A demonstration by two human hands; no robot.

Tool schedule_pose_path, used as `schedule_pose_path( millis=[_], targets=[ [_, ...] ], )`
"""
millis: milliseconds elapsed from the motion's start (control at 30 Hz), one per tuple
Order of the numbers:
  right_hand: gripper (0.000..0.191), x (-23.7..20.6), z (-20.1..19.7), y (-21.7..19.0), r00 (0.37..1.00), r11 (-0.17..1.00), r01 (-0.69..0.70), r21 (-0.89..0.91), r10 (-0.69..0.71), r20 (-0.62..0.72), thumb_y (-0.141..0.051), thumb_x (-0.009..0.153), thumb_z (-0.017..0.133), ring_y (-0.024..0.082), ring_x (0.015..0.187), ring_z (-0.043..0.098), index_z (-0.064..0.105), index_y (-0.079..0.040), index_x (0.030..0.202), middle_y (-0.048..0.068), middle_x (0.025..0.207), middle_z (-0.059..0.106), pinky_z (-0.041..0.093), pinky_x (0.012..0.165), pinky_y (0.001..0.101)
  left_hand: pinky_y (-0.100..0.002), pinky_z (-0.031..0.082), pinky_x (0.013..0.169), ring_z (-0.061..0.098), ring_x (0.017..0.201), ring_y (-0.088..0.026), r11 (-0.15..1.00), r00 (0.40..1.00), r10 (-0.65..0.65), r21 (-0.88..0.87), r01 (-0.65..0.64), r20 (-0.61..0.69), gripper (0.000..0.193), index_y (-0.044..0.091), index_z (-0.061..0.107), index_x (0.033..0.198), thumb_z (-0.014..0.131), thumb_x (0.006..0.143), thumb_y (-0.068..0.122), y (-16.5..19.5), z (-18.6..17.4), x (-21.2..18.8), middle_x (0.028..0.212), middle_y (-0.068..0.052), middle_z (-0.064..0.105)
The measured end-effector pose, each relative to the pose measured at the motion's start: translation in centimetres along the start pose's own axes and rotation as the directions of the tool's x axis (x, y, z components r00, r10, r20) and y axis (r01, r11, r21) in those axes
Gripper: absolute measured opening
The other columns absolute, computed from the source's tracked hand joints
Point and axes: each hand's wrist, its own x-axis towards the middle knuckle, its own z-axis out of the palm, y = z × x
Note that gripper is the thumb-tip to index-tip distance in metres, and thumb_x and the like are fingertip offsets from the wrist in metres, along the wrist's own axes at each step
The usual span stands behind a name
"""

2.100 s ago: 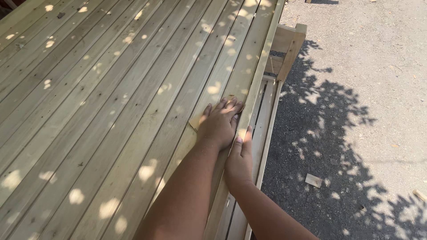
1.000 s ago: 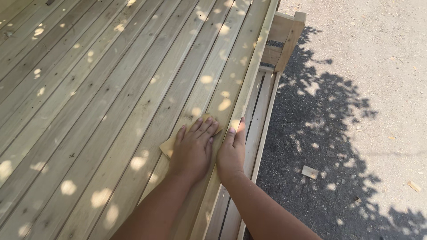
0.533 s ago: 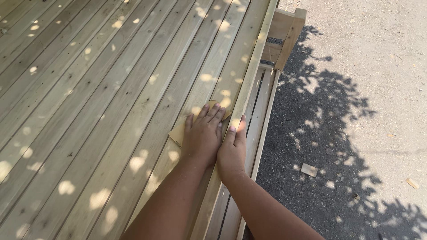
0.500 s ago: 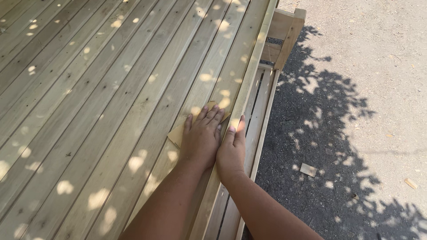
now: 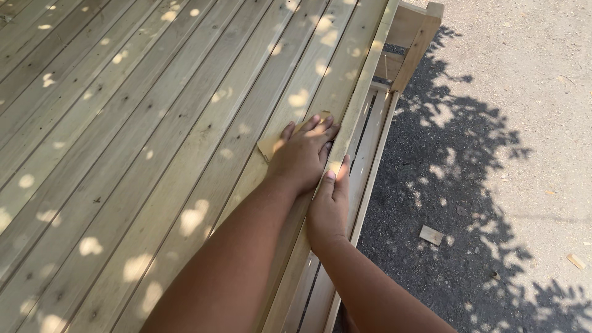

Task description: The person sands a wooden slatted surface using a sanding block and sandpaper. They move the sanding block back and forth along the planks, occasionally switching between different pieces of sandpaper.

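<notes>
Left hand slid forward — sandpaper under (flat), deck

Single head-worn view, looking steeply down and forward from close above the wooden deck, along its right edge, taking in both forearms at bottom and the asphalt ground to the right.
</notes>
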Motion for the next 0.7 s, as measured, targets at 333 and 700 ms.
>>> schedule_pose_path(
  millis=[333,700],
  targets=[
    [0.058,1.7,0.1,1.7,0.994,0.991,0.078,-0.107,-0.085,-0.066,-0.031,0.108,0.035,0.026,0.145,0.046,0.022,-0.019,0.163,0.011,0.161,0.042,0.038,0.116,0.0348,-0.047,0.017,0.123,0.036,0.150,-0.016,0.991,0.995,0.094,-0.096,-0.095,-0.018,0.046,0.020,0.055,0.146,0.049,0.101,0.020,-1.9,-0.3,-19.6,0.157,0.003,0.050],
    [0.071,-5.6,1.1,1.8,0.948,0.486,0.255,-0.836,-0.296,0.117,-0.045,0.102,0.035,0.034,0.157,-0.001,0.019,-0.009,0.162,0.010,0.172,0.005,-0.001,0.123,0.0533,-0.052,0.028,0.115,0.045,0.138,-0.009,0.946,0.934,0.214,0.301,-0.124,-0.287,0.043,0.036,0.058,0.140,0.052,0.100,0.050,-6.1,6.0,-39.0,0.149,0.011,0.054]
  ],
)
